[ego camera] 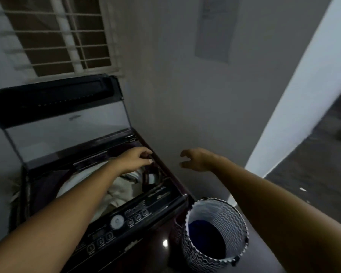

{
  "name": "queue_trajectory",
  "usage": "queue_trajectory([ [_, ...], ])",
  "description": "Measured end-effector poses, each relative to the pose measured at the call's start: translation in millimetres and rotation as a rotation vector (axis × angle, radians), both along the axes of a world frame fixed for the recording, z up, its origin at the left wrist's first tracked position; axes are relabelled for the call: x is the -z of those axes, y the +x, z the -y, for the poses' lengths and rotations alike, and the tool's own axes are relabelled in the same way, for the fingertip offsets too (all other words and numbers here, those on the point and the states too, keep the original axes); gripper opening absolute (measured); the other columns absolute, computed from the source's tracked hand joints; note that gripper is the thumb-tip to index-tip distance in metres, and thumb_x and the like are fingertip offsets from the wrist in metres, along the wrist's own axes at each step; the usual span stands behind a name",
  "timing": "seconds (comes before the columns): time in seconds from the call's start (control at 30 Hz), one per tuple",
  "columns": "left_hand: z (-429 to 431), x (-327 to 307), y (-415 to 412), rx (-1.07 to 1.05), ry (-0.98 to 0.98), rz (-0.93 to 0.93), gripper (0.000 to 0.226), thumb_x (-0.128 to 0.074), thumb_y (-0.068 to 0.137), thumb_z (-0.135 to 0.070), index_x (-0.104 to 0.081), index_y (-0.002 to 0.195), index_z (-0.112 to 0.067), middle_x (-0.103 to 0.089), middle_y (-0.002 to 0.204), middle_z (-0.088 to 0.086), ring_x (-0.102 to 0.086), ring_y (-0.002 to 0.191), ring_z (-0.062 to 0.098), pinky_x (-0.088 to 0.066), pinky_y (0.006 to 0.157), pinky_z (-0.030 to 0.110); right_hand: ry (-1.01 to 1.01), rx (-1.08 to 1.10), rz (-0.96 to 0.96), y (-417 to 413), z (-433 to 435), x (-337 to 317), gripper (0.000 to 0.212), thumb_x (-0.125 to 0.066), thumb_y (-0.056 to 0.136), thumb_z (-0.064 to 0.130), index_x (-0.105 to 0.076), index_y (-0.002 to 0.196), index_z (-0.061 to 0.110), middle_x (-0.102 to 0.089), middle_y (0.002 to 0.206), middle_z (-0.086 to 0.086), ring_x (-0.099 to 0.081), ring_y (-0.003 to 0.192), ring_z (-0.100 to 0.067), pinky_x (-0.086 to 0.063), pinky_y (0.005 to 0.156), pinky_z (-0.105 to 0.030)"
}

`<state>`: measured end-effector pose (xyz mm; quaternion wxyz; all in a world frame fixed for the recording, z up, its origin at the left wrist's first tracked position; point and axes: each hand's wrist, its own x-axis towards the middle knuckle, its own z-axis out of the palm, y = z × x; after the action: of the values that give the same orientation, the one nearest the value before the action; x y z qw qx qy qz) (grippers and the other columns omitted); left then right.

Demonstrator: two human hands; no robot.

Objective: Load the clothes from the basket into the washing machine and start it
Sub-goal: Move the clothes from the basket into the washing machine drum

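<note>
A dark top-loading washing machine (pixel 158 201) stands at the left with its glass lid (pixel 67 131) raised. Pale clothes (pixel 118 190) lie in its drum. My left hand (pixel 136 160) reaches over the drum's far right corner, fingers loosely curled, holding nothing that I can see. My right hand (pixel 197 159) hovers in the air to the right of the machine, fingers relaxed and empty. A zigzag-patterned laundry basket (pixel 230 219) stands on the floor at the machine's right, with something dark blue (pixel 203 231) at its bottom.
The control panel (pixel 124 223) with a round dial and several buttons runs along the machine's front edge. A grey wall is right behind the machine, a barred window (pixel 63 36) above it. A white pillar (pixel 303 95) and dark floor lie to the right.
</note>
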<state>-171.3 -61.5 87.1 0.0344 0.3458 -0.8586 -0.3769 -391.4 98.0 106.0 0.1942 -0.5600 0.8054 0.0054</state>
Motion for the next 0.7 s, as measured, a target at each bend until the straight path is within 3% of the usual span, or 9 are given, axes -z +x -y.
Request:
queue_trajectory([
  [0.1, -24, 3, -43, 0.062, 0.011, -0.030, 0.045, -0.073, 0.086, -0.039, -0.063, 0.129, -0.029, -0.065, 0.124, 0.000, -0.064, 0.113, 0.015, -0.049, 0.107, 0.040, -0.004, 0.072, -0.005, -40, -36, 2, 0.063, -0.058, 0.098, 0.050, -0.046, 0.150, 0.017, -0.054, 0.146, -0.011, -0.054, 0.131, -0.030, -0.042, 0.108, -0.037],
  [0.2, -51, 14, -90, 0.113, 0.042, -0.057, 0.034, -0.074, 0.090, -0.031, -0.063, 0.122, -0.033, -0.066, 0.123, 0.002, -0.065, 0.111, 0.015, -0.050, 0.106, 0.039, -0.002, 0.135, 0.021, -86, -70, 19, 0.062, -0.057, 0.097, 0.053, -0.047, 0.149, 0.020, -0.056, 0.145, -0.010, -0.055, 0.130, -0.030, -0.043, 0.108, -0.037],
  [0.33, -92, 43, -152, 0.114, 0.116, -0.052, 0.036, -0.072, 0.092, -0.025, -0.065, 0.127, -0.024, -0.067, 0.122, -0.001, -0.066, 0.110, 0.013, -0.051, 0.102, 0.034, 0.037, 0.165, 0.102, -138, -111, 57, 0.060, -0.058, 0.096, 0.051, -0.050, 0.147, 0.020, -0.058, 0.144, -0.011, -0.056, 0.130, -0.030, -0.045, 0.109, -0.038],
  [0.6, -159, 160, -261, 0.042, 0.306, 0.034, 0.033, -0.072, 0.092, -0.020, -0.067, 0.125, -0.020, -0.066, 0.122, 0.002, -0.065, 0.111, 0.013, -0.051, 0.105, 0.037, 0.158, 0.140, 0.254, -225, -177, 173, 0.051, -0.058, 0.097, 0.046, -0.055, 0.139, 0.018, -0.062, 0.137, -0.011, -0.059, 0.124, -0.031, -0.048, 0.103, -0.038],
  [0.7, -169, 211, -282, -0.023, 0.372, 0.066, 0.031, -0.070, 0.094, -0.020, -0.066, 0.124, -0.019, -0.065, 0.119, -0.001, -0.064, 0.111, 0.013, -0.050, 0.099, 0.027, 0.216, 0.165, 0.315, -244, -183, 225, 0.053, -0.059, 0.096, 0.046, -0.053, 0.142, 0.020, -0.061, 0.141, -0.009, -0.058, 0.127, -0.029, -0.047, 0.103, -0.034],
])
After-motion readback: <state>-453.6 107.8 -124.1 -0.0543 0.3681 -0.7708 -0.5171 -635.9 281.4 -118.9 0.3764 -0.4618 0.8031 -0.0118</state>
